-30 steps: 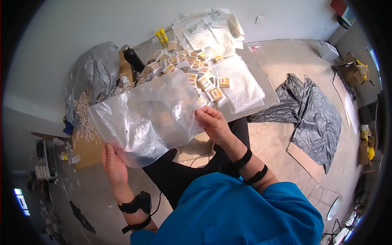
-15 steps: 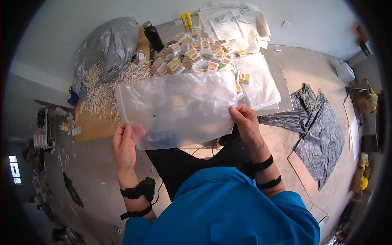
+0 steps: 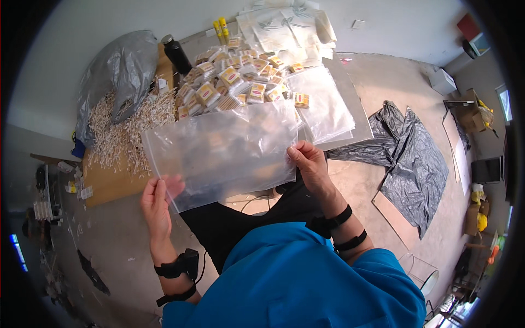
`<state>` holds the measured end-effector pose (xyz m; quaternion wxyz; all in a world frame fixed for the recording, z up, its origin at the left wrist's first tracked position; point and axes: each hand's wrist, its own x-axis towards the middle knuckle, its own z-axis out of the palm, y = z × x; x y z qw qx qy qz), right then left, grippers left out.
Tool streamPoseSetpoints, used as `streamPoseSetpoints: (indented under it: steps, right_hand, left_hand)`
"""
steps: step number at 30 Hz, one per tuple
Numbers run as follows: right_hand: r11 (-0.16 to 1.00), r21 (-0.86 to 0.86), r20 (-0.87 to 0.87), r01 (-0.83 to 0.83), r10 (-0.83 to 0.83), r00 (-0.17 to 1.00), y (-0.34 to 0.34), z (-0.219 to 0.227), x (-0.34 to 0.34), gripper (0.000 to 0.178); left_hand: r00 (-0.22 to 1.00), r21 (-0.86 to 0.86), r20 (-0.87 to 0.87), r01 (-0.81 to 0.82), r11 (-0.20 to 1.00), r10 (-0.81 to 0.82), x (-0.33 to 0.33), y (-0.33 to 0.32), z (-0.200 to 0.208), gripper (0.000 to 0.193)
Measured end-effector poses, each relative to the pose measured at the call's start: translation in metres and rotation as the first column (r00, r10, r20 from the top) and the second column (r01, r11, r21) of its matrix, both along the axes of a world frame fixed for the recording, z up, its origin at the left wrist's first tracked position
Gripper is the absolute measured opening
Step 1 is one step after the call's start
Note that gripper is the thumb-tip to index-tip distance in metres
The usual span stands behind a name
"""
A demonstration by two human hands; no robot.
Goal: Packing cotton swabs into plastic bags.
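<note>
A clear plastic bag (image 3: 229, 147) is stretched flat between my two hands, above my lap and the near edge of the table. My left hand (image 3: 157, 205) pinches its lower left edge, with some fingers showing through the film. At its right edge, my right hand (image 3: 309, 161) grips it between thumb and fingers. Just beyond the bag lies a heap of small packets of cotton swabs (image 3: 232, 79) with yellow labels. A stack of more clear bags (image 3: 322, 104) rests right of the heap.
Loose cotton swabs (image 3: 117, 131) spill from a grey plastic sack (image 3: 134, 60) at the left. Behind the heap stand a black bottle (image 3: 176, 54) and two yellow tubes (image 3: 221, 30). Patterned sheeting (image 3: 290, 27) lies at the back. Black plastic sheeting (image 3: 413, 164) covers floor at the right.
The view has turned slightly right, so the table appears shifted left. Both hands keep hold of the bag, which stays stretched and now tilts a little more, its left end lower.
</note>
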<state>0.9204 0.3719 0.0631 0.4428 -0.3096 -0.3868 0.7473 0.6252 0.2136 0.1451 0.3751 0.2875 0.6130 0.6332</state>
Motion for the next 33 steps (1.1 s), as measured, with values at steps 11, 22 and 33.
streamPoseSetpoints:
  steps: [11, 22, 33]
  right_hand:
    - [0.906, 0.416, 0.685, 0.081, -0.371, 0.627, -0.013, 0.006, 0.012, 0.026]
    - [0.963, 0.123, 0.478, -0.238, 0.153, 0.865, -0.056, 0.022, -0.034, 0.026]
    - [0.974, 0.225, 0.492, 0.022, -0.133, 0.861, -0.057, 0.007, -0.012, 0.016]
  left_hand:
    - [0.988, -0.063, 0.024, 0.153, 0.986, -0.152, 0.049, 0.019, -0.023, 0.011]
    - [0.934, -0.149, 0.018, 0.355, 0.923, -0.356, 0.116, 0.037, -0.056, 0.013]
    - [0.878, -0.137, -0.423, 0.181, 0.974, -0.223, 0.113, 0.033, -0.055, 0.012]
